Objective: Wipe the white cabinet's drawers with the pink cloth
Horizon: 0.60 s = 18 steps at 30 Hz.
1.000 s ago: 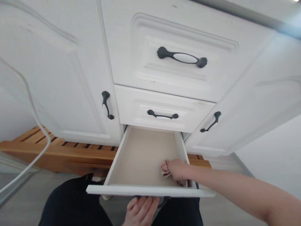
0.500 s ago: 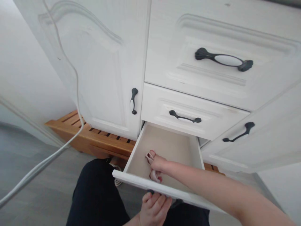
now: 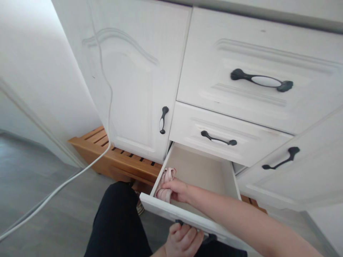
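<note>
Pink cloth (image 3: 164,193) bunched in the near left corner of a pulled-out drawer (image 3: 158,204)

The cloth is pale pink, with darker reddish-pink showing along its upper edge. It is crumpled into loose, rounded folds; one part curls up in a loop against the left side wall, and another part bulges below it, close to the front panel. The material appears soft and fairly thick. Its full outline cannot be determined, as the fingers cover a portion. No finer pattern can be made out at this size.

The right hand (image 3: 177,190) reaches in over the front panel, its fingers closed around the cloth. The left hand (image 3: 184,241) is wrapped on the dark handle (image 3: 211,237) outside the same panel, fingers curled over it from above.

The drawer is white on its front, with a plain, light beige floor. The visible floor holds nothing besides the cloth and the hand. Above it are two shut drawers, each with a black handle bearing a white oval inlay: the upper pull (image 3: 264,81) is larger, the lower pull (image 3: 219,139) smaller. To the left, a white cabinet door (image 3: 128,92) stands shut behind a white cable (image 3: 110,93). Below that door lies a slatted wooden bench (image 3: 128,165).
</note>
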### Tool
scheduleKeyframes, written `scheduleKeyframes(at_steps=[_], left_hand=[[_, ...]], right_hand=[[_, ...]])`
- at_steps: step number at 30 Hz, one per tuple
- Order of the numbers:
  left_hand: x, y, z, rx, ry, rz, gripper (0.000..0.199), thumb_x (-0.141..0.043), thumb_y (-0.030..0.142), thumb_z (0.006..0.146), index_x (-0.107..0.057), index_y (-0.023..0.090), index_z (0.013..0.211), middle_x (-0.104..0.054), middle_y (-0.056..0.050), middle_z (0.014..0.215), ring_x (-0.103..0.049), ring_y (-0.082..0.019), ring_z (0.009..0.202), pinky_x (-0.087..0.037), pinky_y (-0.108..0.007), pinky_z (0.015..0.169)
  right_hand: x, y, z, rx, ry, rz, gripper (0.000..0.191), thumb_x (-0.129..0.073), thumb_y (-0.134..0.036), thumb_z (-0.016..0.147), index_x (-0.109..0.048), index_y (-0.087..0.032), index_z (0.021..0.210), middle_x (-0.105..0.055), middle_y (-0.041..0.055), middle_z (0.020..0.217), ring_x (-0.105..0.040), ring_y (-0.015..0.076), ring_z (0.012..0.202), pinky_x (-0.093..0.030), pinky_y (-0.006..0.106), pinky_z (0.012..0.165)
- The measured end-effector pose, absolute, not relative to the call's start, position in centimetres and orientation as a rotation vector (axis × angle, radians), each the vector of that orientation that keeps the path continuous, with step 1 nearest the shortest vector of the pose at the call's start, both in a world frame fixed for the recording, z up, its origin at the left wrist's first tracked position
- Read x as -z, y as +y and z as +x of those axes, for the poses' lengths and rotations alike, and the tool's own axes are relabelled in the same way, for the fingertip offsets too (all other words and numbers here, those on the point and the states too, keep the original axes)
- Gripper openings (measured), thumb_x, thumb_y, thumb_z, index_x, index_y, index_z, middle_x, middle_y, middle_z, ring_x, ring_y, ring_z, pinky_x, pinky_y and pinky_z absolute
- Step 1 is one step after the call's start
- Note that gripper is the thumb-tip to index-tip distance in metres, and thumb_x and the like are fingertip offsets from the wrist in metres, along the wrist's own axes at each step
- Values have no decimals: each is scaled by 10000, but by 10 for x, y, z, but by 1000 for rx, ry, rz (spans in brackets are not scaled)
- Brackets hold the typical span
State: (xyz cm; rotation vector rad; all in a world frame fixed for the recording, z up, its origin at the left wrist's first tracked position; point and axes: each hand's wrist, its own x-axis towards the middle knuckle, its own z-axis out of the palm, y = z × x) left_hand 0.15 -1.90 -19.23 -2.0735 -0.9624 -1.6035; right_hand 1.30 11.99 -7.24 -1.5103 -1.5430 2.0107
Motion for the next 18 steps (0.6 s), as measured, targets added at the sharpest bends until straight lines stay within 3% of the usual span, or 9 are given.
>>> scheduleKeyframes(at_steps=[3, 7, 11, 14, 18], left_hand=[[192, -18, -2, 1553, -938, -2117, 236, -568, 223, 905, -765, 294, 1013, -735, 34, 871, -643, -102, 844, -287, -352, 1128], [181, -20, -5, 1544, -958, -2132, 225, -568, 217, 924, -756, 275, 1033, -737, 42, 861, -638, -91, 867, -258, -346, 1156], [169, -22, -10, 1468, -997, -2199, 189, -616, 233, 918, -740, 285, 1051, -742, 50, 860, -637, -92, 877, -284, -322, 1136], [167, -21, -18, 1383, -934, -2246, 224, -652, 236, 902, -726, 310, 1100, -749, 49, 890, -625, -105, 920, -291, -323, 1136], [177, -18, -28, 1287, -844, -2300, 280, -692, 233, 862, -718, 308, 1131, -740, 45, 912, -600, -119, 931, -260, -333, 1138]], right_hand=[[45, 117, 22, -2105, -1502, -1313, 291, -601, -263, 795, -574, -166, 1068, -711, 111, 1073, -697, 219, 1032, -551, 369, 946], [14, 118, 9, -1688, -1886, -893, 458, -666, -322, 814, -581, -218, 1252, -656, 91, 1284, -605, 247, 1197, -435, 437, 1099], [13, 122, -19, -1794, -2182, -413, 347, -632, -301, 854, -665, -205, 1185, -690, 49, 1218, -601, 230, 1170, -431, 377, 1068], [11, 126, -20, -2020, -2126, -381, 300, -613, -297, 860, -685, -163, 1119, -711, 60, 1140, -638, 218, 1095, -466, 356, 1001], [-16, 117, 28, -1880, -2205, -341, 221, -677, -247, 778, -730, -165, 976, -704, 54, 1139, -624, 206, 1099, -449, 317, 1012]])
